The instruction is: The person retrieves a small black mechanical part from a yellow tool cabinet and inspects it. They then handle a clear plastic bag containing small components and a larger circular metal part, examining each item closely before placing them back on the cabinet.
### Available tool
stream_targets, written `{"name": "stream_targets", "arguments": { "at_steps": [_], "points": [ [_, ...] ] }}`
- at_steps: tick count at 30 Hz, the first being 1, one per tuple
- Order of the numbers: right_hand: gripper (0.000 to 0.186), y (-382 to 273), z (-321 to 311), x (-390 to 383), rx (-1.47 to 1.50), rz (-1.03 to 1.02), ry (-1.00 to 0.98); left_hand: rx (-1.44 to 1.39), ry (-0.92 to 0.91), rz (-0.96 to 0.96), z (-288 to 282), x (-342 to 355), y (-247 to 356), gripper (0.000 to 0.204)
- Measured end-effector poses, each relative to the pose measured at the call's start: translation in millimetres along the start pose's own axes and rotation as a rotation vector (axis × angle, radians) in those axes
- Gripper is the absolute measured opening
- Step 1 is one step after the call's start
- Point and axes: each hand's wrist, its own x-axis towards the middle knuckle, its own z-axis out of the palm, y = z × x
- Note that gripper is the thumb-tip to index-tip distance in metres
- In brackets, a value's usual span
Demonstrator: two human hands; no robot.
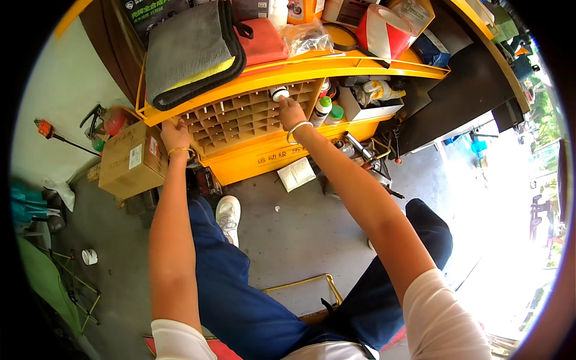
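A divided cardboard box [237, 124] with several small compartments sits tilted on the yellow shelf in front of me; thin white pieces show in some cells. My left hand [174, 133] is closed at the box's left end, its fingertips partly hidden under the upper shelf's edge. At the upper right part of the box, my right hand [290, 114] pinches a small white, round-topped piece with a black band [279, 93]. Its lower part is covered by my fingers, so its exact kind does not show. A bracelet circles each wrist.
Above hangs the yellow upper shelf [360, 62], with a folded grey towel [186, 51] and red-white tape roll [384, 30]. Right of the box stand a green-capped bottle [321, 109] and a white carton [367, 111]. A brown carton [133, 159] is at left.
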Motion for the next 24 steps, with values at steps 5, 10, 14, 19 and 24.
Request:
{"name": "stream_targets", "arguments": {
  "at_steps": [5,10,14,19,24],
  "points": [
    [0.047,-5.5,12.8,-22.6,0.012,-0.012,0.101,0.082,-0.024,0.027,-0.1,12.7,-18.7,0.039],
    [0.046,-4.7,19.8,-23.8,0.06,-0.022,0.103,0.071,-0.088,-0.016,-2.6,15.1,-22.6,0.04],
    [0.045,-5.6,19.6,-26.6,0.042,-0.035,0.135,0.022,-0.06,-0.042,3.6,14.3,-24.0,0.036],
    [0.044,-4.2,19.1,-40.1,0.015,-0.057,0.148,0.029,-0.054,-0.029,7.3,14.9,-29.0,0.035],
    [0.036,-8.8,3.6,-51.7,0.303,0.086,0.003,0.016,-0.072,-0.085,9.2,14.2,-29.9,0.033]
  ]
}}
